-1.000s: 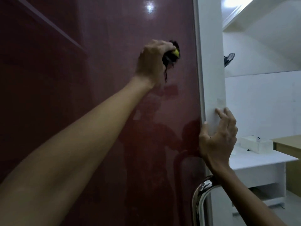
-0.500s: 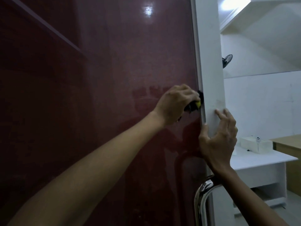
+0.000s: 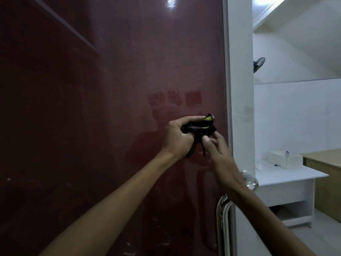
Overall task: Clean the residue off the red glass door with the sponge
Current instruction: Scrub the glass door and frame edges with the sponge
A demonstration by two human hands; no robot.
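The red glass door [image 3: 114,89] fills the left and middle of the view, glossy, with faint squarish smudges of residue [image 3: 175,97] above my hands. My left hand [image 3: 177,137] grips a dark sponge with a yellow side [image 3: 203,124], held just in front of the glass near the door's right edge. My right hand [image 3: 215,146] reaches up to the sponge from below, fingertips touching its dangling dark shreds. I cannot tell whether the right fingers pinch it.
A white door edge or frame [image 3: 239,89] runs down the right of the glass. A chrome pull handle [image 3: 222,218] and round knob [image 3: 249,179] sit below my right wrist. Beyond stand a white shelf unit [image 3: 287,180], a white box [image 3: 285,159], a wooden desk [image 3: 324,174] and a wall fan [image 3: 259,64].
My left hand moved the sponge down the glass from high up to the door's right edge, then off it. My right hand left the white door edge and came to the sponge.
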